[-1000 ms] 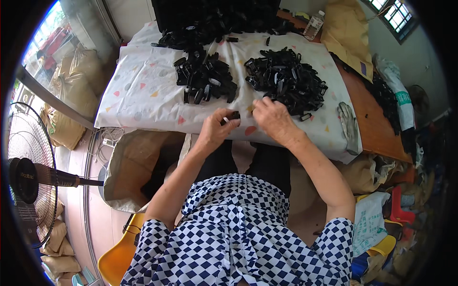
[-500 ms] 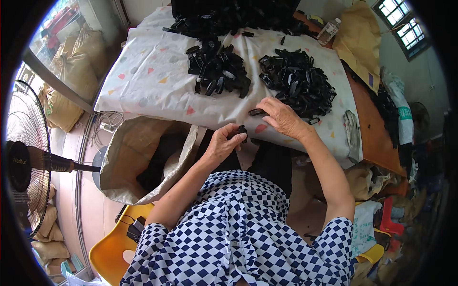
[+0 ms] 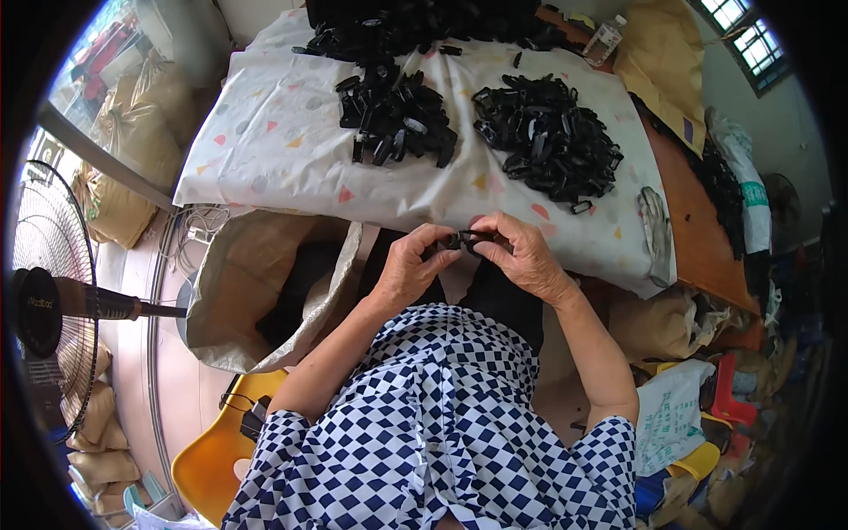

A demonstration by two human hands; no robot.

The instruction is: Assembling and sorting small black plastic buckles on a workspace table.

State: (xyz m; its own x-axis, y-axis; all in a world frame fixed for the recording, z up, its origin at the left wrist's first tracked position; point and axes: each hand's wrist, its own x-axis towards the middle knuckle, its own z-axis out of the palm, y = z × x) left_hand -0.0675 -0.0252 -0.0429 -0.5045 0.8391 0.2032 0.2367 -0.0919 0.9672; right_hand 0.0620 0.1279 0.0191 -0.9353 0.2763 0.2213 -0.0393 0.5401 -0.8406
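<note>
Just past the table's near edge, my left hand (image 3: 413, 265) pinches a small black plastic part (image 3: 454, 240) between thumb and fingers. Facing it, my right hand (image 3: 528, 261) grips a longer black plastic piece (image 3: 480, 235) by its outer end. The two pieces meet or nearly meet between my fingertips; whether they are joined is too small to tell. Beyond my hands, similar black pieces lie in a left heap (image 3: 397, 115) and a right heap (image 3: 552, 141) on the patterned white tablecloth (image 3: 300, 172).
A larger black heap (image 3: 424, 31) covers the table's back. An open woven sack (image 3: 225, 327) with dark contents stands by my left arm, near a fan (image 3: 40, 309) and a yellow chair (image 3: 208, 450). A glove (image 3: 654, 234) lies at the right edge; a bottle (image 3: 605, 41) stands behind.
My right hand has drawn back from beside the right heap, bringing a black piece to the one in my left hand. My left hand stays nearly in place.
</note>
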